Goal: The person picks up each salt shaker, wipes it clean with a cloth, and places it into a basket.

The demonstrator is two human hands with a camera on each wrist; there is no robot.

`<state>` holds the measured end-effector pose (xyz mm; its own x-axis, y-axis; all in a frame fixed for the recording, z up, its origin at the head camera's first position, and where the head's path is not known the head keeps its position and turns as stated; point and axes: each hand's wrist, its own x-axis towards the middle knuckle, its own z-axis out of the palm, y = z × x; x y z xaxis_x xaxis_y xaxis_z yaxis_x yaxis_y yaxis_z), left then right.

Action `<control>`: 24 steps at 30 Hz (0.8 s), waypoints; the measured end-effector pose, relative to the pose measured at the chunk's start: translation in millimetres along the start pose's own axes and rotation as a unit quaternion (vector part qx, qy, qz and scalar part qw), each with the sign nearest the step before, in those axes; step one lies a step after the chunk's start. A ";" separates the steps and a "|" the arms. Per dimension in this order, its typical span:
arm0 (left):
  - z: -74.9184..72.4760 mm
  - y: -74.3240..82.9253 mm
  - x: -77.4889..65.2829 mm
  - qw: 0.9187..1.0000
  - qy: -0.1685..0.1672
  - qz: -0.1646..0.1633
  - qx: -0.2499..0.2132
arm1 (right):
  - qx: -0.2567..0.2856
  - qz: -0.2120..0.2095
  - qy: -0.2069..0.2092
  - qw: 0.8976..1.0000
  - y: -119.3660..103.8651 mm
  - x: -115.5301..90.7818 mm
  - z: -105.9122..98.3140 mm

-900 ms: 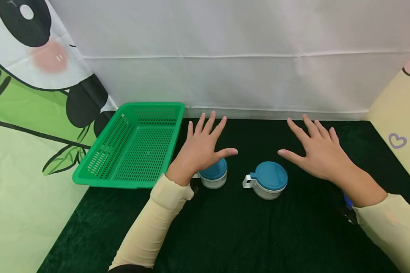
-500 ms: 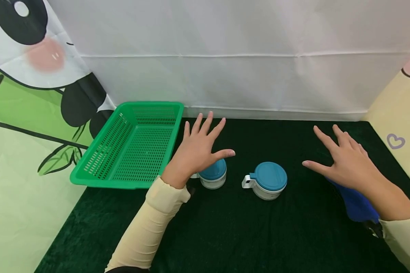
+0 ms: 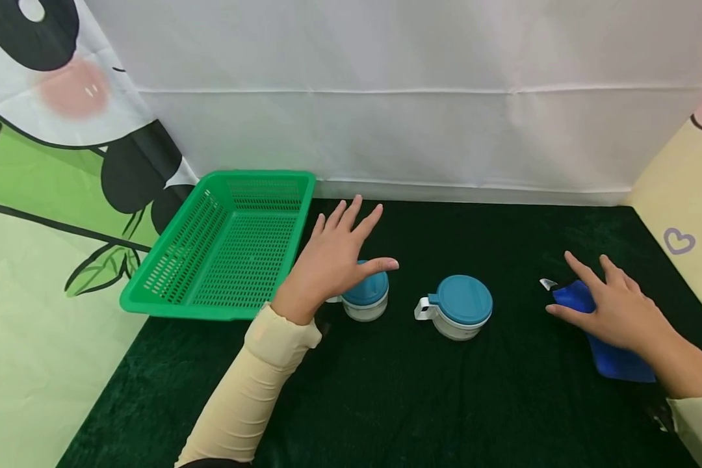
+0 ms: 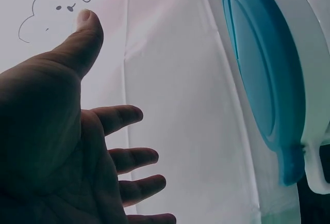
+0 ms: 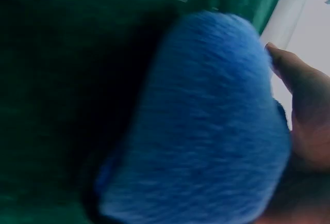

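Note:
My left hand, fingers spread, hovers over a small white jar with a blue lid, partly hiding it. The left wrist view shows that hand apart from a blue-lidded jar. A second such jar, its white handle pointing left, stands between the hands. At the right, my right hand is over a blue fuzzy cloth, its fingers spread; part of the cloth is hidden beneath it. The cloth fills the middle of the right wrist view, and whether the hand touches it I cannot tell.
A green plastic basket with perforated walls stands at the back left, beside my left hand. Dark green fabric covers the table. A white sheet hangs behind it, with printed sheets at both sides. A small white tag lies by the cloth.
My right hand has moved right and nearer to me, coming over the blue cloth, which now shows more. My left hand has barely moved. Both jars stay in place.

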<state>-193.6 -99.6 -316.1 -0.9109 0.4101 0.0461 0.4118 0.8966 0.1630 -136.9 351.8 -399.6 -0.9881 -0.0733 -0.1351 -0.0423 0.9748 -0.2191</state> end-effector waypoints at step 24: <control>2.4 2.4 0.6 1.000 -0.004 -0.005 0.005 | -0.032 0.021 -0.037 0.999 9.0 -28.4 29.7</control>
<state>-193.1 -96.8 -318.0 -0.9146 0.4028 0.0361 0.4034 0.9022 0.1528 -104.9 356.4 -426.4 -0.9758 -0.0448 -0.2138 -0.0125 0.9885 -0.1504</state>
